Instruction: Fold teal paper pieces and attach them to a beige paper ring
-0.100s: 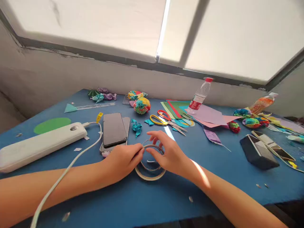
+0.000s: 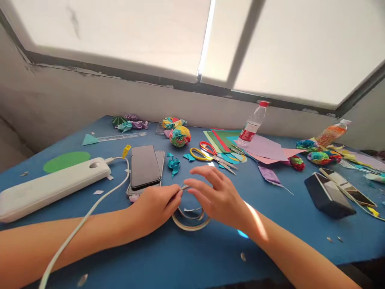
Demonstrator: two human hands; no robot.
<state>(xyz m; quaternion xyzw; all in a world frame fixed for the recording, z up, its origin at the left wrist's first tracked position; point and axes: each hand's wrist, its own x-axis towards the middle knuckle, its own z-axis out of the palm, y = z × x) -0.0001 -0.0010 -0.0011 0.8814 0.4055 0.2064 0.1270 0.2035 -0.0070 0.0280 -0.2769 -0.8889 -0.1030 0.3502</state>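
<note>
My left hand (image 2: 158, 204) pinches the upper left edge of a narrow cream-coloured tape roll (image 2: 191, 228) between thumb and fingers. The roll looks like thin rings tilted over the blue table, with a thinner pale loop inside it; part of it is hidden by my hands. Over its right side is my right hand (image 2: 222, 198), fingers bent and apart, the fingertips near the left thumb. Just beyond the hands are a crumpled teal paper piece (image 2: 173, 164) and scissors (image 2: 212, 157) with red and yellow handles.
A phone (image 2: 146, 166) lies on another device at left, beside a white power strip (image 2: 57, 188) whose cable (image 2: 90, 212) crosses my left forearm. Behind are paper balls (image 2: 179, 136), coloured sheets (image 2: 267, 146) and a water bottle (image 2: 252, 124). A dark box (image 2: 327, 194) stands at right.
My right hand's fingers have moved out over the upper part of the roll and straightened, now hiding more of it. The left hand keeps its pinch.
</note>
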